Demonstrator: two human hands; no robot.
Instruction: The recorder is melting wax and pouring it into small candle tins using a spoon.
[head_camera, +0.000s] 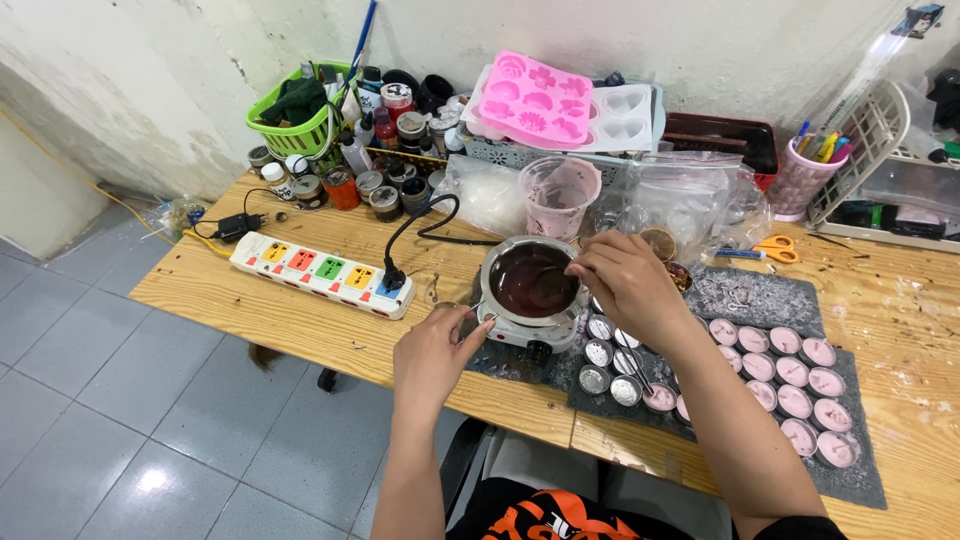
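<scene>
Your left hand (432, 352) pinches the short handle of the small round metal pot (532, 282) full of dark brown melted stuff. The pot sits on a little white electric hot plate (530, 328), near the front edge of the pale wooden table (300, 310). The handle sticks out toward you and a bit to your left, so the pot's long line runs from your left hand across to the far rim.

Your right hand (625, 283) hangs over the pot's right rim with the fingers curled in close, as if pinching something thin. It may be a stir stick, but you cannot tell what it holds.

Hold the handle firmly so the pot stays flat on the hot plate. Move slowly so nothing splashes. Keep your fingers off the hot rim.

Just to the right sit small empty silver tin cups (603, 352). Past them are rows of cups filled with pink wax (790, 372), all on a dark grey mat (860, 480). A white power strip with coloured sockets (320, 272) lies to your left.
</scene>
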